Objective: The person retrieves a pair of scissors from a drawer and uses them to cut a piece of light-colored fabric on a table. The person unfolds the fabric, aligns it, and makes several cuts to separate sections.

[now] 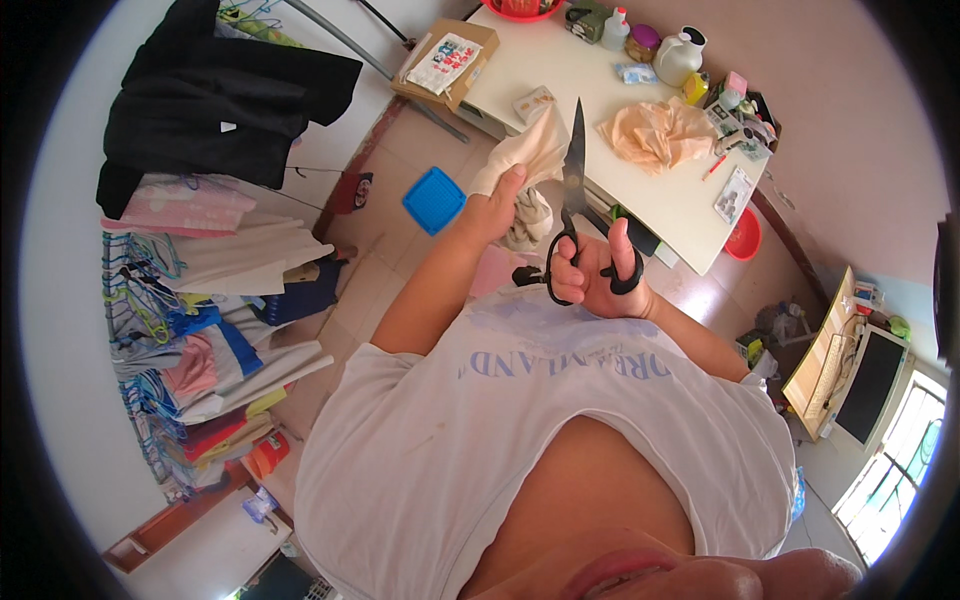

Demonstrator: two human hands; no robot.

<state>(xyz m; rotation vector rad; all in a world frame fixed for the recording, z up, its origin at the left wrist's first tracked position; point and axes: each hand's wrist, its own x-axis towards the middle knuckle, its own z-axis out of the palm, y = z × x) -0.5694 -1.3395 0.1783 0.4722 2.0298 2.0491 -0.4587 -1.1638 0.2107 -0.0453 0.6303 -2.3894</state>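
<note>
My left hand (496, 206) grips a piece of cream cloth (534, 147), with the thumb on top of it. My right hand (598, 274) has its fingers through the black handles of a pair of scissors (576, 169). The dark metal blades point away from me, just right of the cloth, and look closed or nearly closed. A greyish bundle of fabric (531, 219) shows below the cream cloth, between my hands. On the white table (675, 217) in front lies a crumpled peach cloth (658, 133). A patterned packet (534, 105) lies near the table's left edge, partly behind the held cloth.
A cardboard box (480, 46) sits at the table's left corner. Bottles, a purple-lidded jar (643, 43) and a white jug (679, 58) line the far side. A blue plastic basket (434, 200) and a red basin (744, 234) are on the floor. Clothes hang at left.
</note>
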